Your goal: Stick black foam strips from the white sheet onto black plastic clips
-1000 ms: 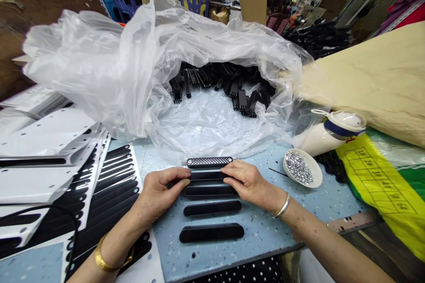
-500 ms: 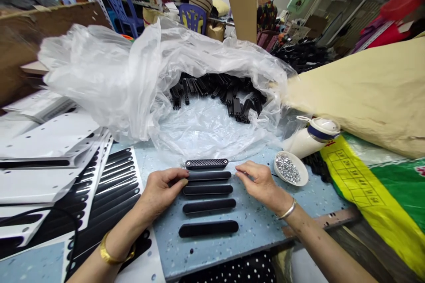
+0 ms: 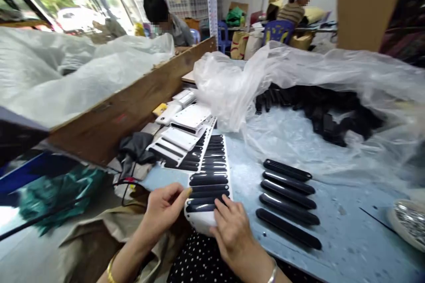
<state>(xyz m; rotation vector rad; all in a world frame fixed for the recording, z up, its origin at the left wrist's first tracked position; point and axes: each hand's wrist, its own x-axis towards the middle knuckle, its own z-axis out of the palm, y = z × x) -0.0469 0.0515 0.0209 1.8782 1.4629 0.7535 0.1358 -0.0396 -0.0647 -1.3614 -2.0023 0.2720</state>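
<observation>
Evidently both hands work at the near end of the sheet of black strips (image 3: 206, 208), on the near left of the desk (image 3: 244, 199). The left hand (image 3: 168, 208) has thumb and forefinger drawn close at the sheet's left edge, though whether they pinch a strip I cannot tell. The right hand (image 3: 234, 230) lays slightly parted fingers over its right side, probably to steady it; whether its thumb grips the edge is unclear. The black bars (image 3: 288, 230) lie side by side to the right, spaced apart, presumably so each can be reached singly, with the bowl of small metal pieces (image 3: 410, 225) farther right. Half a second ago, both hands were over by those bars, the left touching one's end; now they are away from the row, and the view has swung left.
</observation>
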